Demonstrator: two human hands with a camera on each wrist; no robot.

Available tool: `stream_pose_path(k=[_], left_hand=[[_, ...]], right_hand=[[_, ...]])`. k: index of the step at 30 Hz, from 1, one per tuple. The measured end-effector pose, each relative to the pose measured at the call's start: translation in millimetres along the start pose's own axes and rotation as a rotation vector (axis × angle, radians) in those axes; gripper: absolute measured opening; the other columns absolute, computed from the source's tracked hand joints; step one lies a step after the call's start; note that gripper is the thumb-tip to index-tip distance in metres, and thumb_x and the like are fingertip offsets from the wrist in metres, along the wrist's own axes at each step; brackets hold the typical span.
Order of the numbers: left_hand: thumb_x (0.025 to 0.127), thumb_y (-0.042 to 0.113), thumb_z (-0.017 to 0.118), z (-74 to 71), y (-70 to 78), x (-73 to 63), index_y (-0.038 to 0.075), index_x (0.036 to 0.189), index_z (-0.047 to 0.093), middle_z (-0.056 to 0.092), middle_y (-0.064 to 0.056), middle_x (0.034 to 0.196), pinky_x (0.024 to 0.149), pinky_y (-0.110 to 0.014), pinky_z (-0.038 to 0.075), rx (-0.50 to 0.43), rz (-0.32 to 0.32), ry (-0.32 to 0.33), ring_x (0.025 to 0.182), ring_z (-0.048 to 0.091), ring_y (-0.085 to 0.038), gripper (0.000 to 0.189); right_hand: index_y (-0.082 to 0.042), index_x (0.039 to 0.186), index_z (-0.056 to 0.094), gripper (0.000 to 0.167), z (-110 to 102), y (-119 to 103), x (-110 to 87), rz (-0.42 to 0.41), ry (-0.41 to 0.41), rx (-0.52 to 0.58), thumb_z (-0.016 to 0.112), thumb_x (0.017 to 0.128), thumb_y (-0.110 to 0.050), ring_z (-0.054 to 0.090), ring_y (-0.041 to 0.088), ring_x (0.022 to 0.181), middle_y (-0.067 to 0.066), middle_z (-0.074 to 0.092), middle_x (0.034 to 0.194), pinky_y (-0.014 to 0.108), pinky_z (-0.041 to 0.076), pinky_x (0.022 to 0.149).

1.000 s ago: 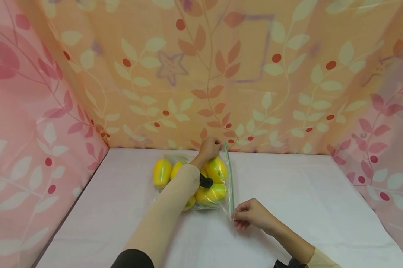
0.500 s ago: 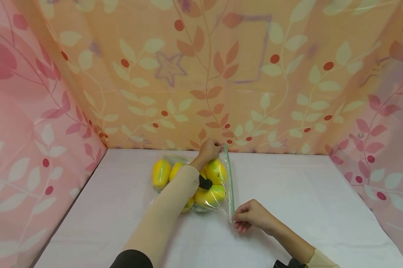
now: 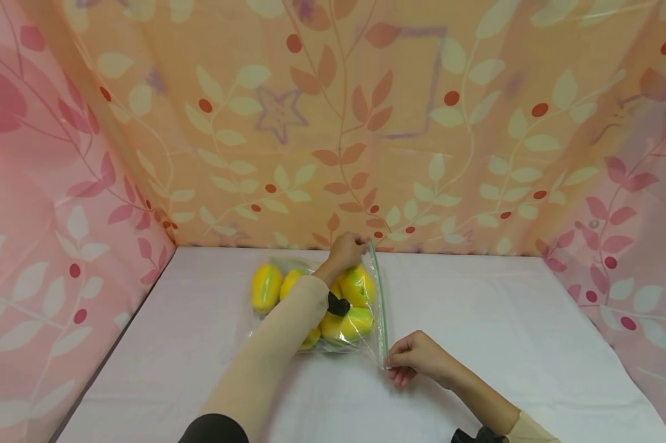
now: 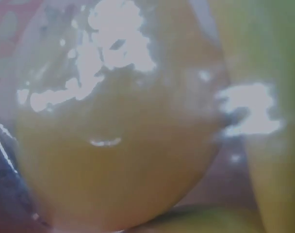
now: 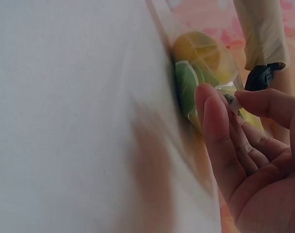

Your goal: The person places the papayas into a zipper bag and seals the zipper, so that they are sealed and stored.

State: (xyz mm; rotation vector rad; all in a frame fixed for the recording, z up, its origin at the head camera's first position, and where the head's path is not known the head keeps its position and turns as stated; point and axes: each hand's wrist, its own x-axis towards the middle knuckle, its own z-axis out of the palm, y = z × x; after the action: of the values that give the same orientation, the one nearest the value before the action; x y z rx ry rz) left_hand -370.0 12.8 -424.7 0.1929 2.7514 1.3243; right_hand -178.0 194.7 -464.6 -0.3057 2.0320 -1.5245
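A clear zip bag [image 3: 333, 346] lies on the white cloth, with several yellow-green fruits [image 3: 266, 288] inside. Its green zip strip [image 3: 381, 301] runs along the right side. My left hand [image 3: 344, 253] reaches across the bag and pinches the far end of the strip; its forearm hides some fruits. At the near end, my right hand [image 3: 420, 358] pinches the strip's corner between thumb and fingertips. The right wrist view shows this right hand [image 5: 254, 160] close up, with the bag's tip in its pinch. Shiny film over a blurred yellow fruit [image 4: 113, 170] fills the left wrist view.
White cloth [image 3: 477, 307] covers the table. An orange leaf-patterned curtain [image 3: 244, 154] stands at the back, just behind the left hand. Pink patterned sheets [image 3: 39, 246] close off both sides.
Both hands keep their pinch on the zip strip. The left hand and the bag have shifted slightly toward the person. The head view has drifted a little.
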Motion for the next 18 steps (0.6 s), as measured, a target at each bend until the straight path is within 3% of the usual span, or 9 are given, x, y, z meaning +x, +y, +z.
stream_pose_path(k=[7, 10, 18], left_hand=[[0.095, 0.016, 0.06, -3.2, -6.2, -2.3, 0.006, 0.108, 0.069, 0.068, -0.01, 0.107, 0.089, -0.036, 0.051, 0.071, -0.004, -0.013, 0.096, 0.06, -0.025, 0.019], [0.095, 0.018, 0.06, -5.8, -8.8, -5.3, 0.007, 0.109, 0.069, 0.068, -0.009, 0.11, 0.093, -0.039, 0.05, 0.076, 0.001, -0.023, 0.1, 0.061, -0.026, 0.02], [0.095, 0.017, 0.059, -17.9, -12.2, -19.2, 0.007, 0.11, 0.07, 0.054, -0.012, 0.142, 0.1, -0.04, 0.047, -0.044, 0.049, -0.038, 0.115, 0.057, -0.028, 0.021]], right_hand=[[0.014, 0.091, 0.069, 0.025, -4.7, 4.0, 0.7, 0.0, 0.035, 0.011, 0.069, 0.085, -0.011, 0.065, 0.011, 0.057, 0.005, 0.07, 0.07, 0.026, 0.056, 0.056], [0.013, 0.093, 0.069, 0.024, -8.2, 6.2, 0.6, 0.006, 0.053, 0.017, 0.068, 0.087, -0.01, 0.065, 0.012, 0.057, 0.007, 0.07, 0.071, 0.027, 0.056, 0.056], [0.013, 0.095, 0.069, 0.024, -19.5, 5.9, 3.7, 0.011, 0.098, 0.024, 0.063, 0.089, -0.009, 0.065, 0.012, 0.057, 0.007, 0.069, 0.07, 0.027, 0.056, 0.056]])
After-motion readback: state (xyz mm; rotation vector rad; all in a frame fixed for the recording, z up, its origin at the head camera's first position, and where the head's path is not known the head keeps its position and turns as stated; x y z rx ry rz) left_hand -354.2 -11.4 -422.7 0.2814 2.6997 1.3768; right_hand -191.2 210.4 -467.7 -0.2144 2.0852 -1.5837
